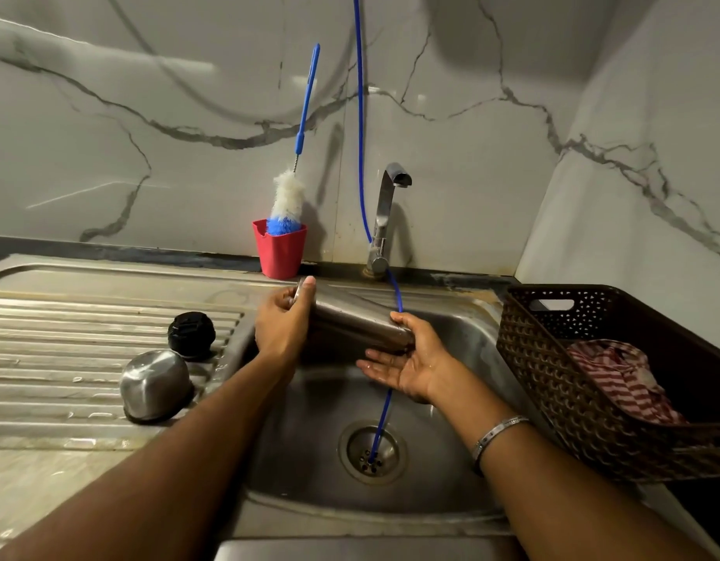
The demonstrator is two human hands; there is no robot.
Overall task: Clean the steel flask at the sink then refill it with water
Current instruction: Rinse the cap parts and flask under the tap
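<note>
We hold the steel flask [358,321] over the sink [463,330], lying almost flat, its long axis running from upper left, near the back rim, down to the right. Our left hand [283,321] grips the left end, thumb curled over the edge and fingers wrapped behind it. Our right hand [406,360] is open, palm up and wet, fingers straight, cradling the lower right end from below with the thumb resting on top. Which end is the mouth we cannot tell, since both ends are covered by our hands.

The tap [386,220] stands behind the flask and a little to the right, so the right end lies nearer its spout; no water is seen running. We judge that the next move turns on swinging the open end up under that spout, or tipping it down to drain. A blue hose [360,115] hangs down behind the flask into the drain.

The black stopper [191,336] and the steel cap [156,384] sit on the draining board to our left, nearer the left hand. The bottle brush [289,196] stands in a red cup [280,253] behind.

We see no brand, label or readable writing anywhere.
</note>
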